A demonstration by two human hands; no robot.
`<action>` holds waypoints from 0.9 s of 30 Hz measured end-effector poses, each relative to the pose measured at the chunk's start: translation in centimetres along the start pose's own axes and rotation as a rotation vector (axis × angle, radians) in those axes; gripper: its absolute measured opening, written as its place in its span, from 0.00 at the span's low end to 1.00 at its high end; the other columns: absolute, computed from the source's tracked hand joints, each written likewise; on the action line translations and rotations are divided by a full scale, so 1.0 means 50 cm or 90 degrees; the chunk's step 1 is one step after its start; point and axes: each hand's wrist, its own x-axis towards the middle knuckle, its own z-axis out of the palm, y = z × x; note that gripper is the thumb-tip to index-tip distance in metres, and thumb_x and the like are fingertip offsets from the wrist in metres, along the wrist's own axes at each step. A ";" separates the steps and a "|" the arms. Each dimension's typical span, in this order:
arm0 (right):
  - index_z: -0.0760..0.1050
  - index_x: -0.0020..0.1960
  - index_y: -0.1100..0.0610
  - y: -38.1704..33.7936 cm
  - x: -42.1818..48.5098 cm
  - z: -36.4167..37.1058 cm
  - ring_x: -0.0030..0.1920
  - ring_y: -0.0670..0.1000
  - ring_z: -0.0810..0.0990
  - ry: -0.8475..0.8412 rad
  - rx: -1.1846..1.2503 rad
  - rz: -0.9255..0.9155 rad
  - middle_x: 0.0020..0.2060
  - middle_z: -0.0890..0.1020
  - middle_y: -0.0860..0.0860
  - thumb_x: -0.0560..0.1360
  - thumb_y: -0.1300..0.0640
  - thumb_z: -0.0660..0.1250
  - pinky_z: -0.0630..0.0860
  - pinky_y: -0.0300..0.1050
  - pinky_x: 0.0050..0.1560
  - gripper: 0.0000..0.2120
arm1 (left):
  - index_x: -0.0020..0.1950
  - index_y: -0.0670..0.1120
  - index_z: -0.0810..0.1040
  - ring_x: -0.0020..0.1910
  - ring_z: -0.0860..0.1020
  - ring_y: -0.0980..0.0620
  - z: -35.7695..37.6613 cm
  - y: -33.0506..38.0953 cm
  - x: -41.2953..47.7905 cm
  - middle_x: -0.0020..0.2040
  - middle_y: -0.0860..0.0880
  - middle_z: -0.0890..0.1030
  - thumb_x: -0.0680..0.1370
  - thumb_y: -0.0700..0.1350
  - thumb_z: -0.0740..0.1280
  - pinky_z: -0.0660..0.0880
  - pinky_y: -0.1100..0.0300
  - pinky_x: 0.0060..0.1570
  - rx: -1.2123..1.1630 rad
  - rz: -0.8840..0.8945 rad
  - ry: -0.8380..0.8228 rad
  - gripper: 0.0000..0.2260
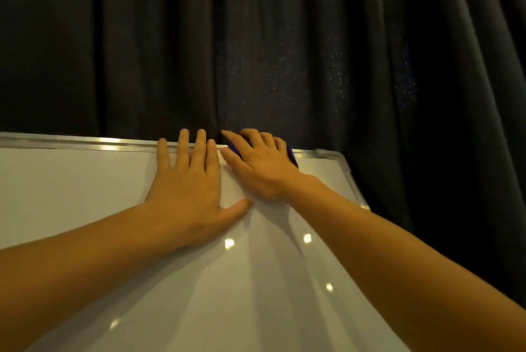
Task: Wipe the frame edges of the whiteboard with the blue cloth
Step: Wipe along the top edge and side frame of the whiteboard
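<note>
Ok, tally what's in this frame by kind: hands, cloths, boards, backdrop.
Hands: 2, left hand flat on the board, right hand pressing the cloth
Blue cloth: 1, mostly hidden under the right hand
Whiteboard: 1
Dark curtain: 1
Total: 5

A dim indoor room, the sort used for teaching or meetings; which kind exactly cannot be told.

A whiteboard (85,195) with a metal frame (85,143) fills the lower part of the view, its glossy white face catching small spots of lamp light. Right behind the whiteboard, and past its right corner, a dark pleated curtain (284,38) hangs in heavy folds across the whole background, closing off whatever wall or window lies beyond.
</note>
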 end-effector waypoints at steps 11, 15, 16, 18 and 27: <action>0.54 0.78 0.41 0.097 -0.034 0.036 0.79 0.56 0.47 0.075 0.078 0.106 0.79 0.57 0.49 0.83 0.43 0.47 0.38 0.57 0.75 0.23 | 0.77 0.44 0.29 0.75 0.30 0.33 0.041 0.030 0.009 0.78 0.38 0.30 0.60 0.79 0.31 0.37 0.32 0.74 0.011 -0.021 -0.024 0.55; 0.50 0.78 0.42 0.103 -0.053 0.022 0.78 0.51 0.39 0.058 0.009 -0.030 0.79 0.51 0.44 0.83 0.43 0.47 0.29 0.47 0.70 0.24 | 0.74 0.46 0.26 0.75 0.30 0.33 0.048 0.035 0.016 0.78 0.39 0.30 0.57 0.80 0.28 0.36 0.32 0.72 0.010 -0.020 -0.006 0.55; 0.51 0.79 0.43 0.134 -0.056 0.011 0.78 0.53 0.39 0.067 -0.058 -0.019 0.79 0.51 0.43 0.83 0.44 0.48 0.30 0.50 0.72 0.24 | 0.75 0.46 0.27 0.75 0.30 0.33 0.050 0.030 0.014 0.78 0.40 0.30 0.57 0.80 0.28 0.36 0.32 0.72 0.005 -0.008 0.000 0.55; 0.52 0.79 0.45 0.211 -0.071 -0.023 0.79 0.55 0.40 0.060 -0.149 0.088 0.79 0.53 0.43 0.84 0.46 0.47 0.34 0.56 0.74 0.24 | 0.76 0.47 0.28 0.75 0.29 0.34 0.050 0.023 0.009 0.78 0.41 0.30 0.58 0.80 0.27 0.36 0.33 0.73 -0.004 0.016 0.003 0.55; 0.49 0.78 0.41 0.133 -0.125 -0.018 0.76 0.44 0.42 0.036 0.083 0.026 0.78 0.53 0.43 0.82 0.45 0.52 0.37 0.43 0.73 0.26 | 0.78 0.42 0.32 0.76 0.32 0.32 0.023 0.078 0.002 0.78 0.36 0.32 0.57 0.78 0.29 0.38 0.33 0.73 0.009 -0.031 -0.015 0.57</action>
